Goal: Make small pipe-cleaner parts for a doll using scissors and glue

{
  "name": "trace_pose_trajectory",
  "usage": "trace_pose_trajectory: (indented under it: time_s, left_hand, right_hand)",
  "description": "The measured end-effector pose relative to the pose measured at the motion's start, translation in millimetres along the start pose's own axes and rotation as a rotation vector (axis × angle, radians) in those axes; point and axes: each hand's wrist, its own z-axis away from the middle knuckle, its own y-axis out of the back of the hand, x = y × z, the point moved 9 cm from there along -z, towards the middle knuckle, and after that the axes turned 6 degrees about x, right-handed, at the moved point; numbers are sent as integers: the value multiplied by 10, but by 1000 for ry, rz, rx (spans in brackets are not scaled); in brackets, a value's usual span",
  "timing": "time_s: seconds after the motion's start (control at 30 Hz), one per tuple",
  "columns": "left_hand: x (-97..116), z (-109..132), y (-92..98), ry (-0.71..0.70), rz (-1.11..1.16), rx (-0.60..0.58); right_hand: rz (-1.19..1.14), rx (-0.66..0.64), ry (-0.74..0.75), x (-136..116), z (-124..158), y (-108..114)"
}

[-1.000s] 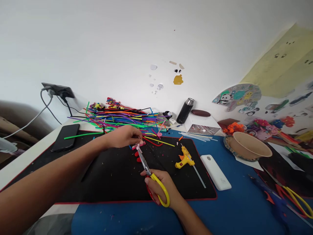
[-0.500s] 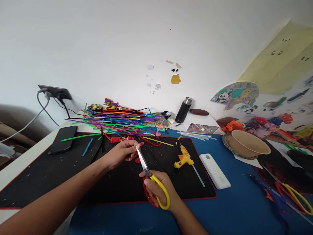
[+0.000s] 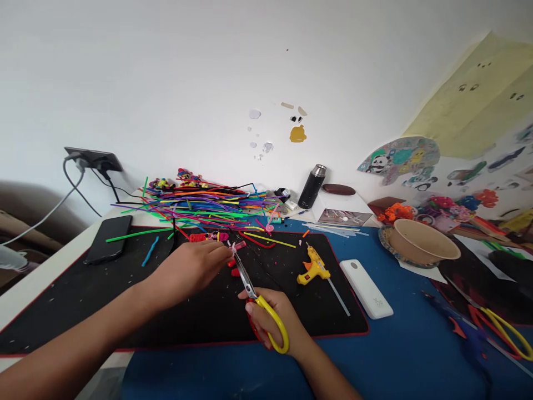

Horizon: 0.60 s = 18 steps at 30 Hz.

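Observation:
My right hand [image 3: 278,322] is wrapped around the handles of a pair of scissors [image 3: 250,289], one loop yellow and the other red. Their blades point up and away, nearly closed, with the tips at a small pale pink fuzzy piece [image 3: 234,249], perhaps pipe cleaner. The fingertips of my left hand [image 3: 195,269] pinch that piece, back of the hand uppermost. Just beyond lie a red and dark pink pipe-cleaner figure [image 3: 208,237] and a small reddish block-like thing [image 3: 240,244]. Small red bits [image 3: 235,272] lie on the black mat [image 3: 187,322] beside the blades.
A heap of coloured pipe cleaners [image 3: 200,205] lies along the wall. To the right are a yellow glue gun [image 3: 314,266], a white power bank [image 3: 366,289], a black flask [image 3: 312,186] and a tan bowl [image 3: 427,239]. A black phone [image 3: 109,239] sits at left.
My left hand has turned over so its back faces up, and its fingers have shifted slightly left. The pink piece stays at the scissor tips. The right hand has barely moved.

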Motion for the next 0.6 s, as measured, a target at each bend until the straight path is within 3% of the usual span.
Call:
trace_pose_trajectory:
  time_s: [0.13, 0.3, 0.4, 0.53, 0.6]
  left_hand:
    - [86, -147, 77, -171, -144, -109]
    - [81, -366, -11, -246, -51, -271]
    - [-82, -476, -122, -121, 126, -379]
    - [-356, -471, -337, 198, 534, -561]
    - [-427, -432, -412, 314, 752, -571]
  right_hand:
    - [41, 11, -39, -17, -12, -30]
    - [84, -5, -80, 38, -21, -74]
    - [89, -21, -89, 71, -8, -78]
    - [70, -43, -63, 28, 35, -71]
    - [38, -57, -44, -6, 51, -68]
